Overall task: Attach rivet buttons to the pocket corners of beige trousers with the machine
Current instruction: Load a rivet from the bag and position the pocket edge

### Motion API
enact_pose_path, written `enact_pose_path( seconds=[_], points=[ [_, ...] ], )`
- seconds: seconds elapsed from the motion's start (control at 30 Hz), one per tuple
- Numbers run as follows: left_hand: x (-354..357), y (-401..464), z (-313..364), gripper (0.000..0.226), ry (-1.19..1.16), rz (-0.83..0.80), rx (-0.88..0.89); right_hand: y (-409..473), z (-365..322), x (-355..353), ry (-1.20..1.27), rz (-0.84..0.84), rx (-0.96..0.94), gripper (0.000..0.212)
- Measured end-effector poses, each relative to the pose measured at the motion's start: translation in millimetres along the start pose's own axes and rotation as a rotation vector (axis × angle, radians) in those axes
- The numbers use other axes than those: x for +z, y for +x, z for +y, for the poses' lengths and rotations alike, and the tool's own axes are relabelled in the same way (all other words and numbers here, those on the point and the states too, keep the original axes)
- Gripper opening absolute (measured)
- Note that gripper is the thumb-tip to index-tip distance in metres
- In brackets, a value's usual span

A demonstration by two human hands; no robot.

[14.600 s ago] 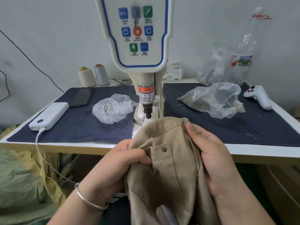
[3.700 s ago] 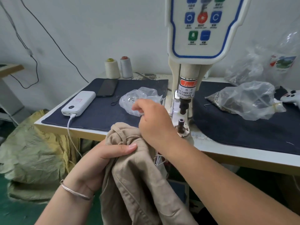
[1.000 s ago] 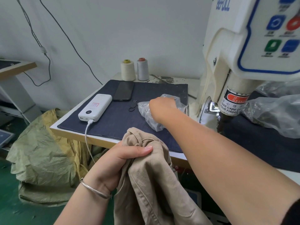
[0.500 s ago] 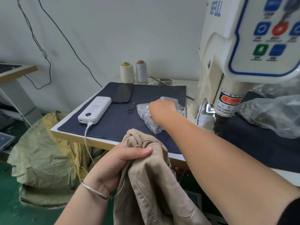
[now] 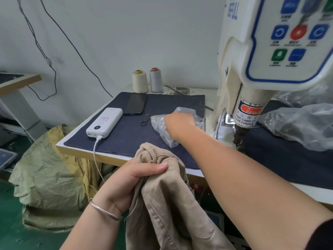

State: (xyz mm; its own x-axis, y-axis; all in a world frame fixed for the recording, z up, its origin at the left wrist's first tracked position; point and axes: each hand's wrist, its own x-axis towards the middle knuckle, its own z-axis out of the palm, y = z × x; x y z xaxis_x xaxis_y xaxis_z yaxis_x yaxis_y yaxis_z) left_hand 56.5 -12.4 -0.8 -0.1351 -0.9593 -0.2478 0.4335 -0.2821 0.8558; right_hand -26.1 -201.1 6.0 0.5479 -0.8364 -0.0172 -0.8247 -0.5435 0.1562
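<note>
The left hand is holding the beige trousers bunched up near the counter, keeping them ready. The right hand is reaching into the small bag, probably for a rivet; I cannot tell its grip.

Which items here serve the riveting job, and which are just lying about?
In use: beige trousers, left hand, right hand, clear bag, machine.
Idle: power bank, phone, thread cones.

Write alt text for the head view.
The left hand grips bunched beige trousers below the table edge while the right hand reaches into a small clear plastic bag on the dark mat, left of the rivet machine.
</note>
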Motion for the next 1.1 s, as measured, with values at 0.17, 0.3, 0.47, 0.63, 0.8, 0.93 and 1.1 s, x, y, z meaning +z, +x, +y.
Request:
enact_pose_path(
  seconds=[0.17, 0.3, 0.47, 0.63, 0.8, 0.93, 1.1],
  points=[
    [-1.8, 0.1, 0.2, 0.030, -0.003, -0.001, 0.010, -1.3, -1.1, -0.2, 0.013, 0.042, 0.044, 0.019],
    [-3.1, -1.0, 0.0, 0.029, -0.002, 0.004, 0.021, 0.4, -0.7, 2.2, -0.016, 0.054, 0.046, 0.021],
    [-3.9, -0.5, 0.2, 0.031, 0.001, 0.001, 0.023, 1.2, 3.1, 2.6, -0.025, 0.057, 0.007, 0.022],
    [-3.5, 0.0, -0.5, 0.029, 0.007, -0.009, 0.018, -0.3, 5.4, -1.1, -0.018, 0.055, -0.016, 0.018],
    [-2.5, 1.3, -0.1, 0.030, 0.017, -0.012, 0.026, 1.1, 6.6, 1.7, -0.025, 0.051, -0.017, 0.019],
    [-2.1, 2.2, -0.2, 0.026, 0.012, -0.005, 0.024, 0.1, 6.2, 3.5, -0.020, 0.059, 0.001, 0.023],
    [-1.0, 1.6, 0.2, 0.030, 0.007, 0.007, 0.027, -0.3, 5.7, 4.6, -0.008, 0.053, 0.008, 0.031]
  ],
)
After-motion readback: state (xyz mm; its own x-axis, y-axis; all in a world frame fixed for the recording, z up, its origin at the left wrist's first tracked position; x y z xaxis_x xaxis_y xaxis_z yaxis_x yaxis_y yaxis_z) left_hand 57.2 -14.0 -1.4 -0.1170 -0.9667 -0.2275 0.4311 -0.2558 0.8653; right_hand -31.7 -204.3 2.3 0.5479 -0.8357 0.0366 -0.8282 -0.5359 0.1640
